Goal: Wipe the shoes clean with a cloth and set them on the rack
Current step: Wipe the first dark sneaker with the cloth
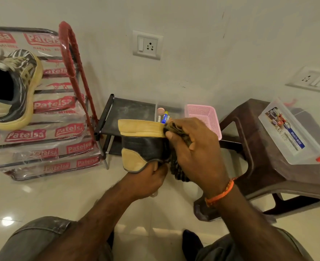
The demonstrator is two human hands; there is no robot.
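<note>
Shoe (146,146) held sole-up mid-air, long axis running left-right; my left hand (151,179) grips it from below. Right hand (196,147) at its right end, fingers curled around cloth (178,166) against the sole edge. Rack (129,117) sits just behind.

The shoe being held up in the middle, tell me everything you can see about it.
The shoe is black with a textured, leather-like upper, a tan heel patch and a pale yellow sole turned upward and away. The left hand grips it from below, held above the floor. The right hand presses a dark cloth against its right side.
</note>
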